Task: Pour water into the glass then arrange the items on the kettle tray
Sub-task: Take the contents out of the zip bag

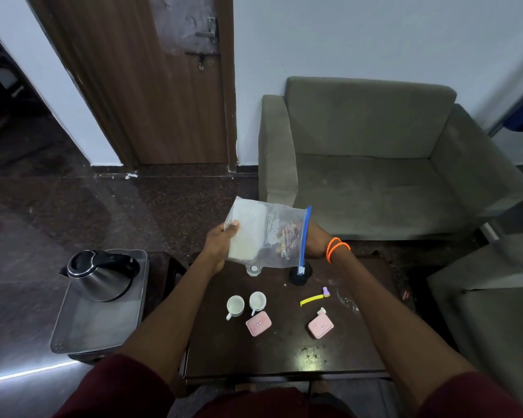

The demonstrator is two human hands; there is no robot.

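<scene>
Both hands, left hand point(221, 239) and right hand point(314, 241), fingers clamped on zip bag point(267, 233), above table point(284, 351); kettle point(100, 274) left of table.

Two white cups point(235, 306) point(257, 300) stand side by side near the middle of one dark table point(281, 354). Two pink packets point(258, 324) point(321, 326) lie nearer, one left and one right. One yellow-handled tool with a purple head point(314, 298) lies to the right of the cups. One clear glass point(253, 270) and one dark round object point(299, 276) sit at the far edge (both partly hidden). One zip bag with a blue seal point(267, 233) is held up by two hands point(219, 241) point(316, 244). One steel kettle point(101, 274) rests on one grey tray point(97, 324), left. Two orange bands point(336, 247) circle the right wrist.
</scene>
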